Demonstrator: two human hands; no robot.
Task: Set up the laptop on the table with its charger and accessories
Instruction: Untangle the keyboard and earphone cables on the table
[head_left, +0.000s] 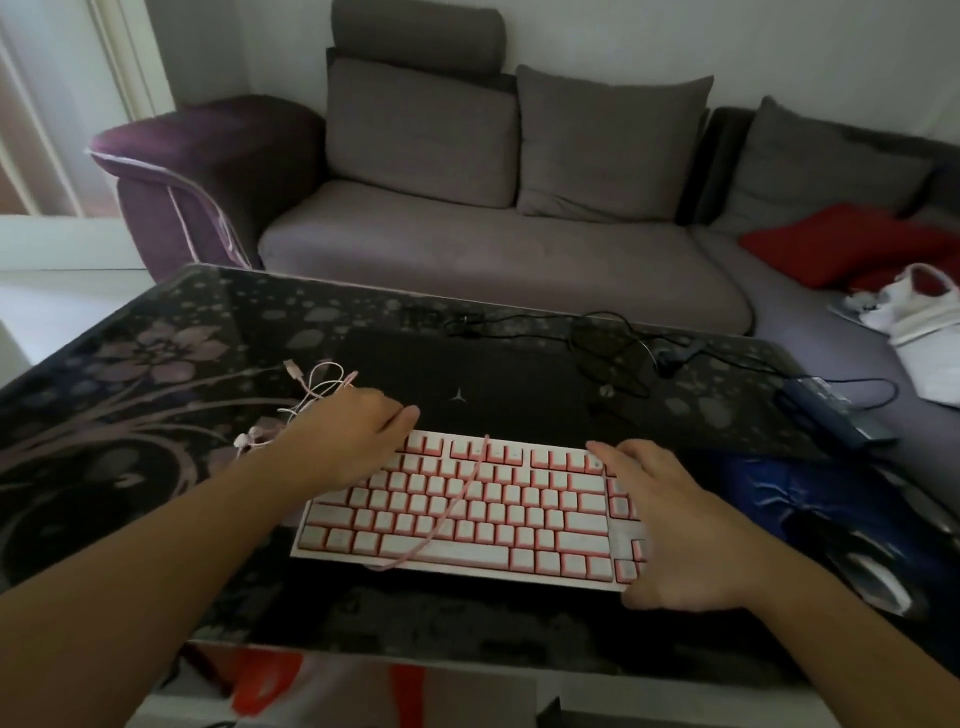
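Fingers (400, 415) of your left hand (348, 441) lie fairly straight over the far left corner of the white-and-pink keyboard (467, 509), thumb hidden, so you seem to be pressing or steadying rather than gripping. Just left of that hand sits a loose tangle of pink cable (311, 387) on the flowered glass table (130, 364), and one pink strand (457, 499) runs diagonally across the keys. Beyond the keyboard lies the closed black laptop (467, 374), with black cords (613, 348) heaped at its right. Your right hand (675, 535) covers the keyboard's right end, fingers extended, thumb curled under the near edge; whether it truly grips, you cannot tell. If you slide the keyboard now, the strand across the keys could drag the tangle along, or the far edge could bump the laptop.
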